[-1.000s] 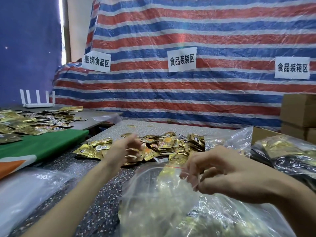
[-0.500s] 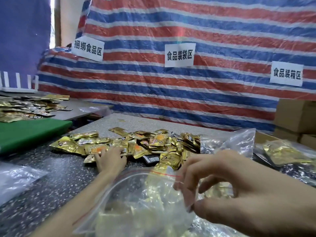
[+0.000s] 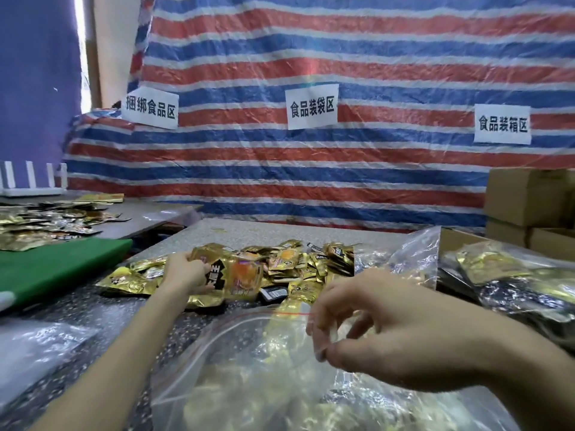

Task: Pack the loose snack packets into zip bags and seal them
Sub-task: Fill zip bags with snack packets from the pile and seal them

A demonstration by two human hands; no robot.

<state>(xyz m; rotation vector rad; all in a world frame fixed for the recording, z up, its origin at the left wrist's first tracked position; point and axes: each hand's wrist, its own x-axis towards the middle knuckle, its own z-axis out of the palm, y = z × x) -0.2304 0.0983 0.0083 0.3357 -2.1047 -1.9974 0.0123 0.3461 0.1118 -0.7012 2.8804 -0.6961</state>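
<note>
A heap of gold snack packets (image 3: 298, 265) lies on the speckled table (image 3: 255, 231). My left hand (image 3: 183, 272) grips a bunch of these packets (image 3: 236, 275) lifted just above the left side of the heap. In front of me stands a clear zip bag (image 3: 249, 368) with a red zip line, its mouth open and gold packets inside. My right hand (image 3: 382, 331) pinches the bag's right rim between thumb and fingers and holds the mouth open.
A green mat (image 3: 56, 265) and another table with more gold packets (image 3: 46, 222) lie to the left. Filled bags (image 3: 513, 284) and cardboard boxes (image 3: 529, 200) stand at the right. Empty clear bags (image 3: 34, 346) lie at the near left. A striped tarp (image 3: 311, 166) hangs behind.
My left hand reached into the heap, closed on a bunch of packets and lifted them. My right hand kept holding the bag's rim.
</note>
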